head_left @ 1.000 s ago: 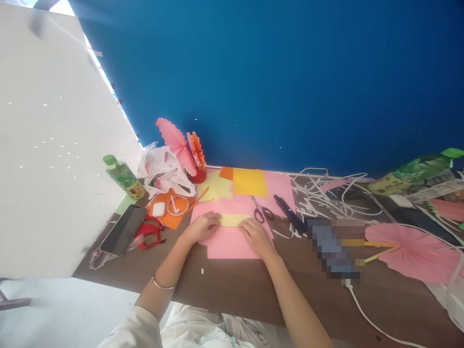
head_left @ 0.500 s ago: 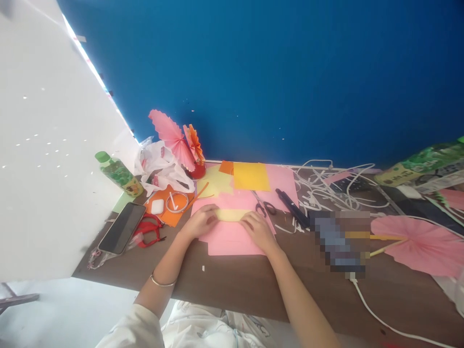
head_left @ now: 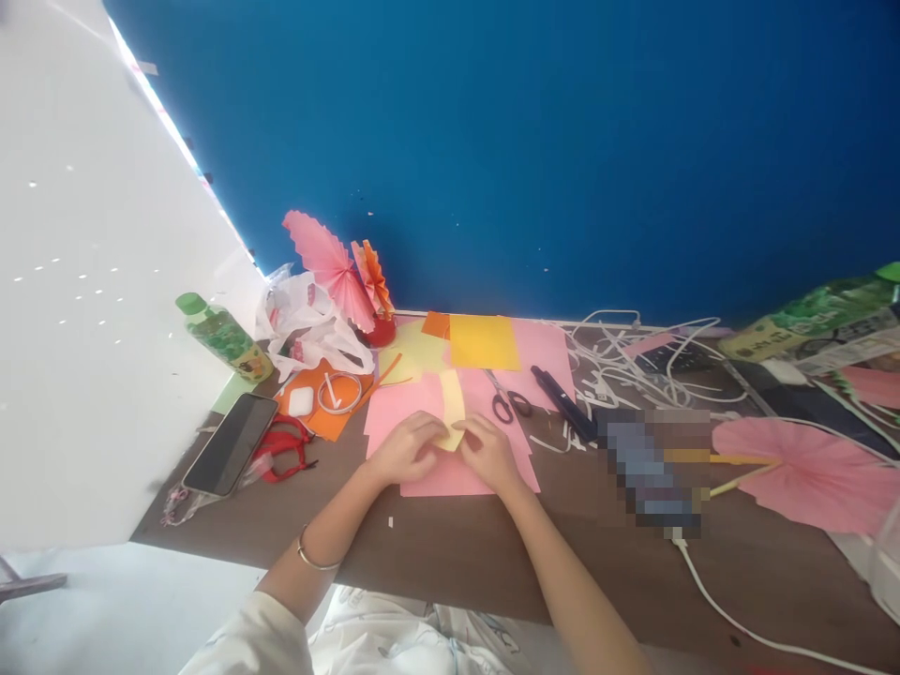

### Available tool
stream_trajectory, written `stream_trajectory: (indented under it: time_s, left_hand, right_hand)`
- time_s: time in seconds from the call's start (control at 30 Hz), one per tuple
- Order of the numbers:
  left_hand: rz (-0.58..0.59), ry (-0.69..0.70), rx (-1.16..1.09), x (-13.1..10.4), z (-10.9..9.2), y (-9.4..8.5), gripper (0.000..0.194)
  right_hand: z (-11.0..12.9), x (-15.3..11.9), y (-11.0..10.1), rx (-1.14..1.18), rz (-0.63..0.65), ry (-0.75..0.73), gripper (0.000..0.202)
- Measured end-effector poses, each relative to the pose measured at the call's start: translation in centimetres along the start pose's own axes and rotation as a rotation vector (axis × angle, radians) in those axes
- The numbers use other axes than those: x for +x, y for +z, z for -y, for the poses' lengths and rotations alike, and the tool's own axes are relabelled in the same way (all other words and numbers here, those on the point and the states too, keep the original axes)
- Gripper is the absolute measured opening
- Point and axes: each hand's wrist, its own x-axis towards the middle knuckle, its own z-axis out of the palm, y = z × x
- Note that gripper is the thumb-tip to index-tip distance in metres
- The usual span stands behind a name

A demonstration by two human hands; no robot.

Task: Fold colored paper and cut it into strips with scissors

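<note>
A narrow strip of pale yellow paper points away from me over pink paper sheets. My left hand pinches the strip's near end from the left. On the other side of that end, my right hand is closed on it with thumb and finger. Just beyond my right hand lie scissors with dark handles. A bright yellow sheet and a pale yellow sheet rest at the back of the pink paper.
On the left are a phone, red straps, orange paper and a green-capped bottle. Pleated pink paper stands behind. To the right lie a black box cutter-like tool, white cables and a pink paper fan.
The yellow strip has turned from lying crosswise between my hands to pointing away from me. My hands have come closer together, both now at its near end.
</note>
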Motion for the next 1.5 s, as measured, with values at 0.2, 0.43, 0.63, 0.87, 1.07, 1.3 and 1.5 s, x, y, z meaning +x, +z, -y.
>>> stream_trajectory:
  time_s: [0.2, 0.43, 0.63, 0.87, 1.07, 1.3, 1.5]
  left_hand:
    - [-0.165, 0.019, 0.176, -0.3, 2.2, -0.1, 0.042]
    - [-0.188, 0.062, 0.364, -0.1, 2.4, 0.1, 0.027]
    - [-0.093, -0.033, 0.517, 0.0, 2.0, 0.3, 0.026]
    - [0.023, -0.031, 0.434, -0.1, 2.2, 0.3, 0.021]
    - [0.05, -0.048, 0.435, -0.4, 2.8, 0.4, 0.019]
    - [0.03, -0.078, 0.321, -0.2, 2.5, 0.0, 0.02]
    - [0.035, -0.111, 0.1, -0.4, 3.2, -1.1, 0.014]
  right_hand:
    - [-0.7, 0.3, -1.3, 0.552, 0.086, 0.255, 0.003]
    - [-0.6, 0.2, -1.7, 0.23, -0.217, 0.154, 0.032]
    - [-0.2, -0.1, -1.2, -0.274, -0.131, -0.223, 0.028]
    - [-0.9, 0.2, -0.3, -0.396, 0.097, -0.25, 0.019]
    - [-0.6, 0.1, -1.2, -0.454, 0.12, -0.208, 0.012]
    - [-0.4, 0.0, -0.9, -0.401, 0.172, -0.226, 0.016]
    - [-0.8, 0.0, -1.0, -0.253, 0.187, -0.119, 0.014]
